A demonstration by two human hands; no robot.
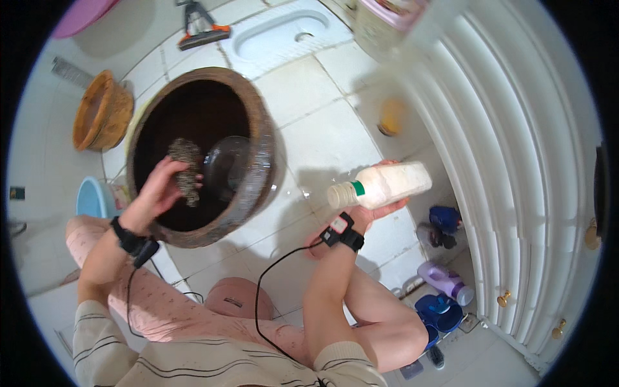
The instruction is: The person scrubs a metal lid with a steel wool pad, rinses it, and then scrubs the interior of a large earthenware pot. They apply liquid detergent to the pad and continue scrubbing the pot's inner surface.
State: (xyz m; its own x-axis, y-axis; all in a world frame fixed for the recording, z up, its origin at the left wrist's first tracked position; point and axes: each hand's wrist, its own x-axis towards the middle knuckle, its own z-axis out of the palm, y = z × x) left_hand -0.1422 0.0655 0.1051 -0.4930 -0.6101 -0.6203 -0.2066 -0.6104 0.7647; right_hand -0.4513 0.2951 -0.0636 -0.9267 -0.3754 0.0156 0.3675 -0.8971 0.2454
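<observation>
A large brown glazed earthenware jar (261, 159) stands on the tiled floor, its wide dark mouth facing me. Over that mouth my left hand (169, 186) grips a grey, coarse metal scouring pad (185, 169). Inside the jar, to the right of the pad, a round shiny patch shows; whether it is water or a clear bowl I cannot tell. My right hand (382, 208) holds a translucent bottle (396, 183) of whitish contents from below. The bottle lies nearly level, its ribbed neck with a green band towards the jar. Both wrists wear black straps with cabled devices.
Behind the jar are a squat toilet (285, 36) and a squeegee mop (203, 36). Left are an orange-brown pot (109, 111) and a blue basin (94, 198). White louvred doors (483, 121) flank the right, near a purple bottle (445, 283) and blue slippers (437, 312). A pink bin (239, 297) stands before me.
</observation>
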